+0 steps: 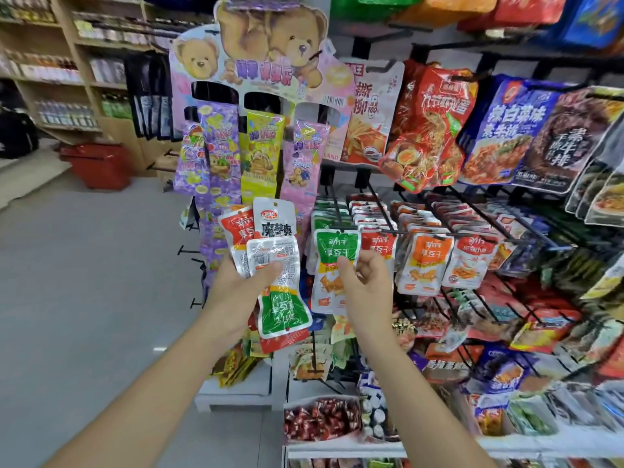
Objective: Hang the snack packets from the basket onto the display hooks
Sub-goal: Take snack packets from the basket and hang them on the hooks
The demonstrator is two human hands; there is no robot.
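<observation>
My left hand (236, 292) grips a fan of several small snack packets (270, 258), red, white and green ones, held up in front of the display. My right hand (364, 282) touches a green-topped packet (332, 265) that hangs at the front of a black display hook (337, 211); the thumb lies on its face and the fingers curl beside its right edge. To the right, red and orange packets (425, 261) hang on neighbouring hooks. The basket that the packets come from is not in view near my hands.
A bear-themed cardboard stand (266, 62) with purple, yellow and pink packs rises behind my left hand. Large snack bags (429, 123) hang on upper hooks at right. Trays of sweets (320, 420) sit below. A red basket (98, 163) stands on the floor far left.
</observation>
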